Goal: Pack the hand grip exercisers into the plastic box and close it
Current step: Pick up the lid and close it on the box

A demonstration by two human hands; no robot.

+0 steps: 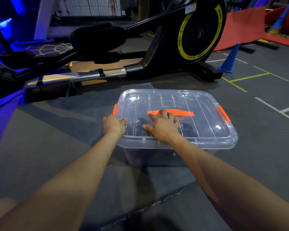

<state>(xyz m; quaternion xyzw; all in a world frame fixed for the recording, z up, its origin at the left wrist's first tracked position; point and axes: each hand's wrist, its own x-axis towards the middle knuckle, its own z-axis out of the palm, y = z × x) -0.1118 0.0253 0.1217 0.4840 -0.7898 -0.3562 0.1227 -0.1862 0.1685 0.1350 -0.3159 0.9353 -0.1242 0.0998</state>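
Note:
A clear plastic box (157, 155) stands on the grey floor mat with its transparent lid (203, 110) laid on top. The lid has an orange handle (182, 112) in the middle and orange latches on the left (114, 108) and right (224, 113) ends. Dark hand grip exercisers (188, 129) show dimly through the lid inside the box. My left hand (113, 125) grips the lid's left near corner, just below the left latch. My right hand (162, 126) lies flat on the lid with fingers spread, fingertips touching the orange handle.
A black and yellow elliptical trainer (198, 34) stands just behind the box, its rails (77, 76) running left. A blue cone (228, 60) sits at the right rear, red mats (240, 27) beyond. Painted lines mark the floor to the right.

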